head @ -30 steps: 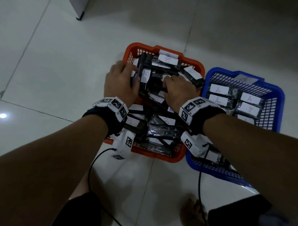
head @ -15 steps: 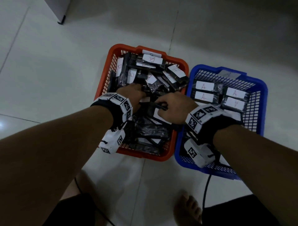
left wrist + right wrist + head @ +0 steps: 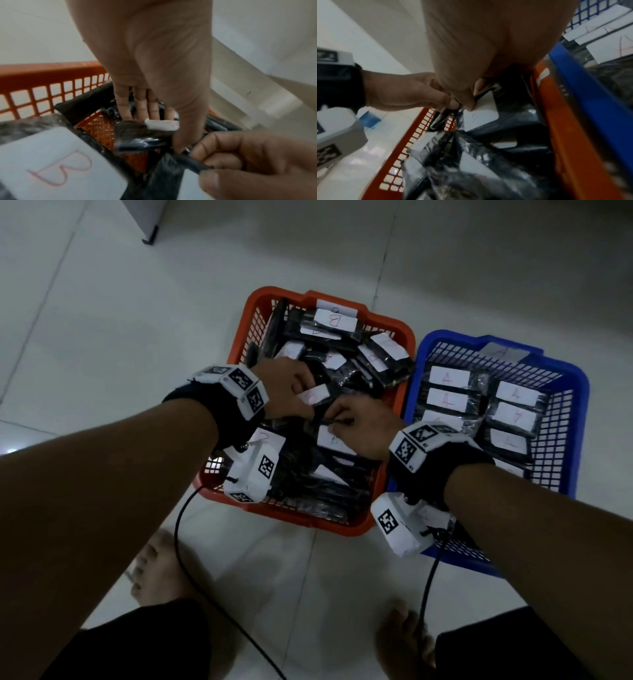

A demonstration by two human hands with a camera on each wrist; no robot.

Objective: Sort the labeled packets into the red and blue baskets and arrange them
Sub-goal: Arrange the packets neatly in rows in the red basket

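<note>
The red basket [image 3: 390, 320] holds a loose heap of black packets with white labels; one at the far end reads B [image 3: 335, 321]. To its right, the blue basket [image 3: 582, 412] has packets labelled A [image 3: 448, 378] laid in neat rows. Both hands are over the middle of the red basket. My left hand [image 3: 291, 392] grips a black packet with a white label [image 3: 161, 124], fingers behind it and thumb in front. My right hand [image 3: 359, 426] pinches the edge of another black packet [image 3: 193, 163] just beside the left thumb. A B-labelled packet [image 3: 56, 169] lies near the left wrist.
The baskets stand side by side, touching, on a pale tiled floor. Two bare feet [image 3: 154, 570] [image 3: 404, 635] are in front of the baskets. Black cables [image 3: 178, 529] hang from both wrist cameras. A cabinet leg [image 3: 150, 234] stands at the far left.
Both hands drew back from the far half of the red basket to its middle. Each now holds a packet, and the two hands have come close together.
</note>
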